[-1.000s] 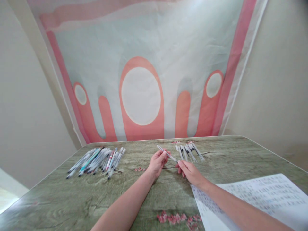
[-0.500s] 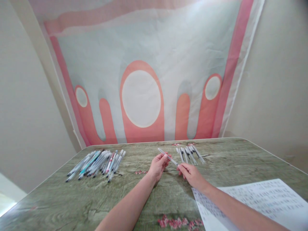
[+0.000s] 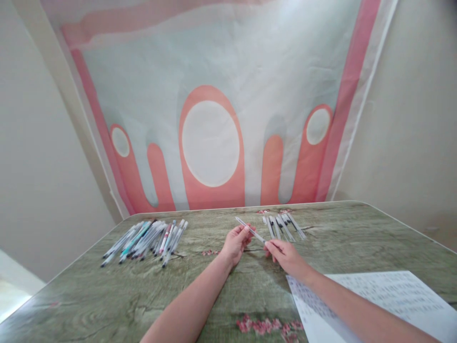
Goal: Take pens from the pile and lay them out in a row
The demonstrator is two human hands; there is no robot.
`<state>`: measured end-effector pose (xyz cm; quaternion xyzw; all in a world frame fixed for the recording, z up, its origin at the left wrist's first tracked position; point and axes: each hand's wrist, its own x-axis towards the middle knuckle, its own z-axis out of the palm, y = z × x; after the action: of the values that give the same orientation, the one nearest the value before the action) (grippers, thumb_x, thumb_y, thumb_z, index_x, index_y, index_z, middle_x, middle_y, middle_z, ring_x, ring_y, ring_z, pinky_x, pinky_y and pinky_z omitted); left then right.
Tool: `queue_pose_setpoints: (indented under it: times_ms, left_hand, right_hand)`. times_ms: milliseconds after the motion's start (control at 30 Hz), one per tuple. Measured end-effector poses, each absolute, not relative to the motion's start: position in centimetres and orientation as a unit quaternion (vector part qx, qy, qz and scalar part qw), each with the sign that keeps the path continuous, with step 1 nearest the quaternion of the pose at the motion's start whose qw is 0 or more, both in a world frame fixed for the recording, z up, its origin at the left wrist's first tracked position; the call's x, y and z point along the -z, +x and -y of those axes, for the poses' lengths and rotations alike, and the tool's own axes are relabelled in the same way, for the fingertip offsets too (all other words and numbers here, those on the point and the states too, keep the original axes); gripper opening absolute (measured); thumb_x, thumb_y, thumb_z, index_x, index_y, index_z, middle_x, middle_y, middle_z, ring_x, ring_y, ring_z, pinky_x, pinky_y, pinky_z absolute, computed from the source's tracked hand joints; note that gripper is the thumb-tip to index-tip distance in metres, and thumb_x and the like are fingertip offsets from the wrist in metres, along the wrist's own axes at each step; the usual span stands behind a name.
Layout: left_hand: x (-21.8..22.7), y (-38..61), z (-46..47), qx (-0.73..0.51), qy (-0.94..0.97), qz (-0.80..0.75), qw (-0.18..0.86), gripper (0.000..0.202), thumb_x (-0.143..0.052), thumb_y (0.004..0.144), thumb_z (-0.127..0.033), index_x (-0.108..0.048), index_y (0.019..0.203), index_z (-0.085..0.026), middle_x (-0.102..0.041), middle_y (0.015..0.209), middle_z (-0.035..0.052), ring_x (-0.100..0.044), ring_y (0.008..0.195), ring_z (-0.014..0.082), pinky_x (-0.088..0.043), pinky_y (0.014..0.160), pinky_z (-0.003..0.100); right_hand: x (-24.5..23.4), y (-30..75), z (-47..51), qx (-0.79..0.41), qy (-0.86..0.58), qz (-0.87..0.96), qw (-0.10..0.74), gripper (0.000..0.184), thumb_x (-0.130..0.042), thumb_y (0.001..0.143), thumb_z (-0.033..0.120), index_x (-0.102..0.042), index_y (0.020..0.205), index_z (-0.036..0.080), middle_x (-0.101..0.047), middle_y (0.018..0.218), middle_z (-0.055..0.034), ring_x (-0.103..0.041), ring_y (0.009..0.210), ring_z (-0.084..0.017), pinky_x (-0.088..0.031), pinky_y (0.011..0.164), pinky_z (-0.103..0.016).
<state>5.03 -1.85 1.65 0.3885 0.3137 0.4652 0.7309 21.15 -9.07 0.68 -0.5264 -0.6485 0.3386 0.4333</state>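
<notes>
Left hand (image 3: 235, 244): raised just above the tabletop (image 3: 107, 295) near its middle; thumb and fingers pinch the upper part of the slim pen (image 3: 250, 229); grip narrow, closed on the barrel
Right hand (image 3: 285, 255): just to the right of the left hand, knuckles up; fingertips pinch the lower end of the same pen; grip narrow, closed on that end; forearm lies across the near-left corner of the printed sheet (image 3: 385, 295)
Slim pen: pale and thin, held in the air between both hands, slanting from upper left to lower right; its far tip juts past the left hand's fingers; clear of the tabletop
Pen row (image 3: 283, 227): several pens laid side by side just beyond the right hand, near the far edge; some show dark ends
Pen heap (image 3: 146, 237): a larger loose bunch well to the left of the left hand, lying roughly parallel and slanted; mostly white and grey, one teal, one with red
Printed sheet: white paper with rows of small print, too small to read; at the near right of the tabletop
Tabletop: grey-green wood-grain pattern; pink blossom print (image 3: 264, 326) near the front edge
Backdrop (image 3: 210, 62): cloth hung behind the far edge; pale ground, coral arches, white circles
Walls: plain cream on either side of the backdrop
</notes>
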Motion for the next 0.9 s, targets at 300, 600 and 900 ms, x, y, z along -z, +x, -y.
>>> queue_pose_setpoints:
  times_ms: [300,600,900]
  left_hand:
    - [-1.74,5.18,2.21,-0.462,0.404,-0.304,0.729,0.033,-0.067,0.063,-0.033,-0.057,0.089,-0.014,-0.063,0.090,0.0080,-0.058,0.079,0.0122,-0.041,0.064,0.019]
    - [-1.75,5.28,2.25,-0.472,0.418,-0.314,0.709,0.032,-0.067,0.060,-0.037,-0.056,0.077,-0.012,-0.063,0.080,0.0059,-0.055,0.065,0.0082,-0.039,0.061,0.019]
    - [-1.59,5.29,2.15,-0.474,0.414,-0.301,0.716,0.031,-0.067,0.062,-0.036,-0.055,0.080,-0.013,-0.062,0.084,0.0054,-0.054,0.064,0.0065,-0.040,0.063,0.019]
  right_hand:
    - [-0.39,21.06,8.90,-0.330,-0.526,0.667,0.413,0.039,-0.031,0.083,0.046,-0.055,0.075,0.017,-0.058,0.061,0.0001,-0.051,0.049,-0.010,-0.039,0.050,-0.021]
    - [-0.39,21.12,9.07,-0.295,-0.537,0.672,0.416,0.034,-0.037,0.081,0.044,-0.055,0.070,0.017,-0.058,0.059,0.0005,-0.052,0.050,-0.011,-0.039,0.051,-0.022]
    - [-0.09,21.01,8.60,-0.345,-0.544,0.623,0.443,0.043,-0.030,0.082,0.049,-0.055,0.073,0.016,-0.057,0.060,-0.0004,-0.049,0.046,-0.010,-0.037,0.045,-0.021]
